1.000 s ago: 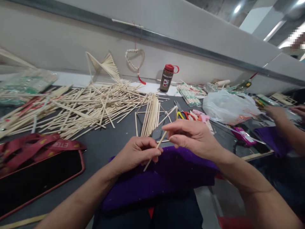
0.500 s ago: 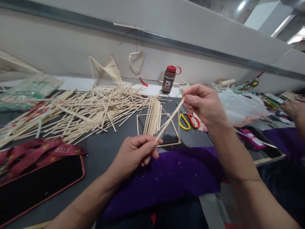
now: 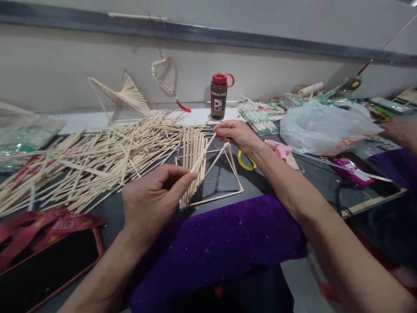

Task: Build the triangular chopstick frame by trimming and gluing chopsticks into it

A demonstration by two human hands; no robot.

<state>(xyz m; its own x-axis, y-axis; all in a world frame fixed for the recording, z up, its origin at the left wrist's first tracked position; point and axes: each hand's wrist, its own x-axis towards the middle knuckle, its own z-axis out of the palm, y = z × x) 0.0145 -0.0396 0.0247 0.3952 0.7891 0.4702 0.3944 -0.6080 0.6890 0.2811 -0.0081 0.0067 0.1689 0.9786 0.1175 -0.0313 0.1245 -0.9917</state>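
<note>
Between my hands, one thin wooden stick slants over a row of sticks on a small wooden stick frame. My left hand pinches its near end between thumb and forefinger. At its far end, my right hand grips it with the fingertips, just above the frame's peaked corner. The row of laid sticks fans along the frame's left side. Whether the held stick touches that row, I cannot tell. Under my forearms lies a purple cloth.
A big heap of loose sticks spreads to the left, near a phone and red lanyard. Behind stand a bottle and a twisted stick model. Yellow-handled scissors, a plastic bag and another person's hand are right.
Both hands have carried the stick left and forward, from in front of the frame to over its row of sticks. The view has turned a little to the right.
</note>
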